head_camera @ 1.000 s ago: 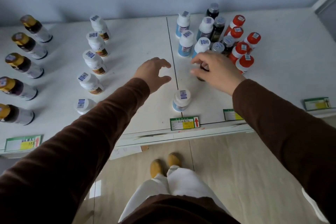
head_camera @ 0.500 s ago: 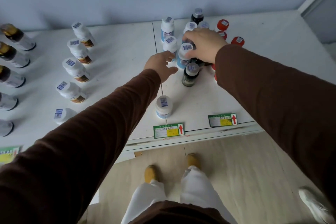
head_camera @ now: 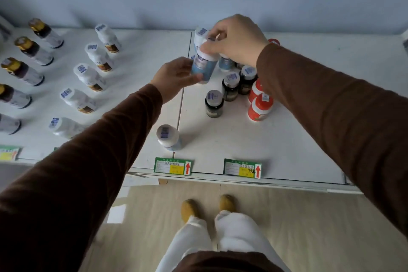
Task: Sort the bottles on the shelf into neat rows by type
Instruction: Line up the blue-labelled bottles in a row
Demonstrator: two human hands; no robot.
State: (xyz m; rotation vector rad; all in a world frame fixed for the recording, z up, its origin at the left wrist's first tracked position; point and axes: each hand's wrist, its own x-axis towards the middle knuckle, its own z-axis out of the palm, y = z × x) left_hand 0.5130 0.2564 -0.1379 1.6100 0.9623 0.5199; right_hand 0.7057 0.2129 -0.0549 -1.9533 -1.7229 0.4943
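Shelf (head_camera: 309, 134) of white board carries the bottles, seen from above by a person in brown sleeves. The right hand (head_camera: 237, 38) pinches the white cap of a blue-labelled bottle (head_camera: 202, 66), lifted off the surface above the seam between the two shelf panels, and the left hand (head_camera: 175, 76) closes its fingers and thumb around the lower body of the same bottle, so both hands are clamped on it. Behind it, more blue-labelled bottles (head_camera: 225, 63) stand partly hidden by the right hand. One further blue-labelled white-capped bottle (head_camera: 168, 137) stands alone near the front edge, just left of the seam. To the right of the seam three dark bottles (head_camera: 213, 104) with pale caps stand in a slanting line, and beside them red-and-white bottles (head_camera: 260, 107) stand close together, partly covered by the right sleeve. On the left panel a slanting row of white bottles with brown bands (head_camera: 89, 77) runs front to back, and farther left stands a row of dark bottles with gold caps (head_camera: 24, 70). Two green and yellow price tags (head_camera: 172, 166) with red arrows sit on the shelf's front lip.
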